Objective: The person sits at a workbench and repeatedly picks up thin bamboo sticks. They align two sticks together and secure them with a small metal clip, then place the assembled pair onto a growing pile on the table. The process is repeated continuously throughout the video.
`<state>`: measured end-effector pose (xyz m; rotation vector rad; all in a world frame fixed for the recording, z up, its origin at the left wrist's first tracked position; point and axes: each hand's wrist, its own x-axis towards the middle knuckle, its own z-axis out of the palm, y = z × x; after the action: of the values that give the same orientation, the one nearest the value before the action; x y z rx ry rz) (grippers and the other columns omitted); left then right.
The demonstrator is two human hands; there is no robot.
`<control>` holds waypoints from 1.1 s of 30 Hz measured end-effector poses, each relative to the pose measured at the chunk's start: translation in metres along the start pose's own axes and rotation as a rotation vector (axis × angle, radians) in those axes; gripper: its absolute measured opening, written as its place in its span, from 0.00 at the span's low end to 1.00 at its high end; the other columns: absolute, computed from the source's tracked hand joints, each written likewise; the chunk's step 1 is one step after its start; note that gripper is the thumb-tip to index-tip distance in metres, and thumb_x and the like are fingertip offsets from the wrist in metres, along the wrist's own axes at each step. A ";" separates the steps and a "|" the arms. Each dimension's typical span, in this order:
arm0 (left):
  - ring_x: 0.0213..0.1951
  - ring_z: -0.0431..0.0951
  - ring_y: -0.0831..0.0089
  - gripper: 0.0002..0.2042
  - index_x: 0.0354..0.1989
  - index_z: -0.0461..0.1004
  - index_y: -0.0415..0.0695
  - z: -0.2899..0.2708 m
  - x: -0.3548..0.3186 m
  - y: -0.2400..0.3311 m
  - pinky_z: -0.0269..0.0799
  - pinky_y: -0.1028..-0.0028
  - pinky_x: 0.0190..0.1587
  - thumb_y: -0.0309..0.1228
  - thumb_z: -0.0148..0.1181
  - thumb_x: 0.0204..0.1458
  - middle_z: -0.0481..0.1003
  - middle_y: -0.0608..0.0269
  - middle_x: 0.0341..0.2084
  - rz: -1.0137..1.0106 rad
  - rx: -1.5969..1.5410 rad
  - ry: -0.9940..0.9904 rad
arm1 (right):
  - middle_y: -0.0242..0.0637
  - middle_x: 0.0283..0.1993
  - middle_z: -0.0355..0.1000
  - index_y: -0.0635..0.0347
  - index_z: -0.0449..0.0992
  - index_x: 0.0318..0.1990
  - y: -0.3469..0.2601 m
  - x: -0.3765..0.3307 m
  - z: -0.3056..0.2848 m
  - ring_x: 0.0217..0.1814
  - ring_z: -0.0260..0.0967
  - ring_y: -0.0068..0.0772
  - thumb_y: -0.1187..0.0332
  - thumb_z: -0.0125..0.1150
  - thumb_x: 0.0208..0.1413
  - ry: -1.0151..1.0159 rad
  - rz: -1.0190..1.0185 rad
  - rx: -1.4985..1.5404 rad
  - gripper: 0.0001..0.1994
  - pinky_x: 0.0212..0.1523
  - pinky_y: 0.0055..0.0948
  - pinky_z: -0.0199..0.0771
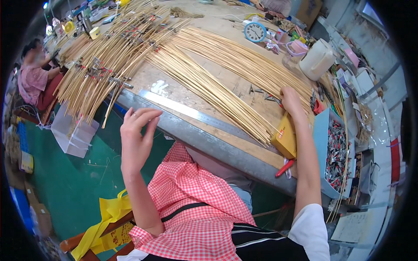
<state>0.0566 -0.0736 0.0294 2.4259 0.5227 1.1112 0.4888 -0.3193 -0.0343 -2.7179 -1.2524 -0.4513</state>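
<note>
My left hand (138, 135) is raised in front of the table edge, its fingers bent and apart, with nothing visible in it. Over the table, my right hand (291, 101) reaches down beside several small dark metal clips (271, 97); its fingers are bent together and their tips are partly hidden. A bundle of thin bamboo sticks (209, 89) slants across the table, its near end close to a yellow block-shaped box (285, 135) under my right forearm. Another wide layer of sticks (244, 58) lies behind it. A long metal ruler (191, 114) lies along the front edge.
A red-handled tool (285, 168) rests at the table's edge. To the right stands a light-blue box (322, 143) full of clips. Clipped stick bundles (109, 56) overhang the left side. A blue clock (255, 32) and white jug (317, 60) stand behind. Another person (37, 80) sits far left.
</note>
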 end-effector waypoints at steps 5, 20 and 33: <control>0.37 0.78 0.64 0.07 0.35 0.77 0.42 0.008 -0.003 0.002 0.59 0.59 0.58 0.21 0.56 0.49 0.78 0.60 0.32 -0.001 -0.019 -0.019 | 0.49 0.36 0.71 0.62 0.73 0.33 -0.005 -0.001 -0.009 0.43 0.67 0.53 0.74 0.54 0.47 0.013 0.039 -0.032 0.05 0.42 0.43 0.67; 0.39 0.77 0.63 0.10 0.40 0.76 0.42 0.019 -0.009 0.014 0.68 0.64 0.50 0.21 0.57 0.48 0.77 0.58 0.33 -0.046 -0.262 -0.057 | 0.37 0.26 0.70 0.64 0.74 0.34 -0.032 -0.110 -0.184 0.26 0.66 0.29 0.75 0.53 0.55 0.596 0.217 0.211 0.04 0.28 0.25 0.63; 0.44 0.78 0.63 0.18 0.53 0.66 0.30 0.047 -0.018 0.019 0.76 0.72 0.44 0.31 0.51 0.59 0.76 0.46 0.42 -0.481 -1.364 0.152 | 0.29 0.26 0.72 0.68 0.75 0.34 -0.223 -0.177 -0.123 0.27 0.67 0.15 0.78 0.59 0.53 -0.229 0.377 1.446 0.03 0.29 0.14 0.65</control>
<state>0.0845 -0.1084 0.0000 0.9781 0.2115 0.9308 0.1840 -0.3298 0.0228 -1.6161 -0.5785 0.6132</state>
